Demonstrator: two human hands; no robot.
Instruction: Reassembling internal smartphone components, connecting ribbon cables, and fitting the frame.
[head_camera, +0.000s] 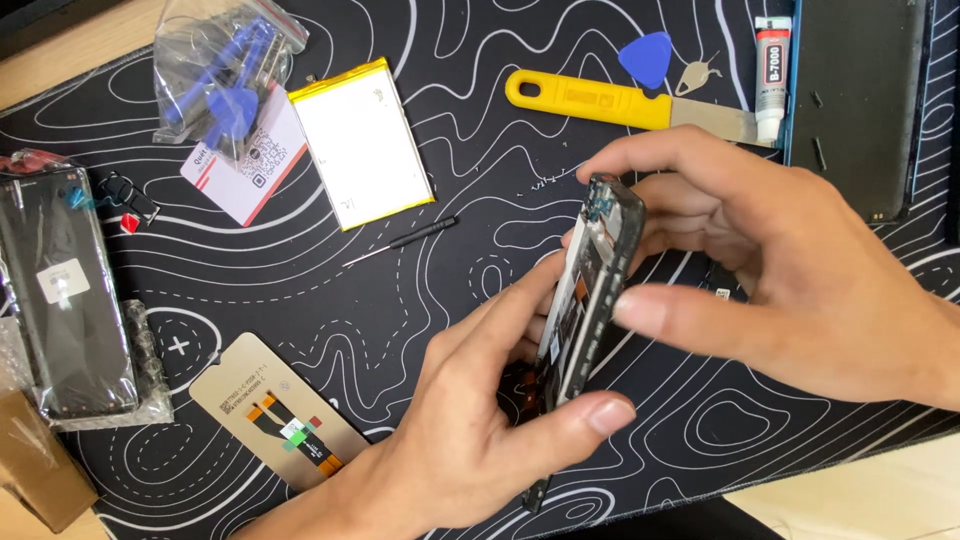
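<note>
Hands: left (480, 420), right (790, 270) both grasp phone frame (590, 290) | lower end hidden

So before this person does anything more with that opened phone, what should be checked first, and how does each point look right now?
1. Both hands on the phone frame: ok; left hand at its lower end, right hand at its upper.
2. Frame kept off the mat: ok, held on edge above it.
3. Small screwdriver close by: ok, lying on the mat.
4. Replacement screen out of the way: ok, lying apart to the left.
5. Battery set aside: ok, flat on the mat.
6. Cables inside the frame seated: cannot tell, fingers hide them.
</note>
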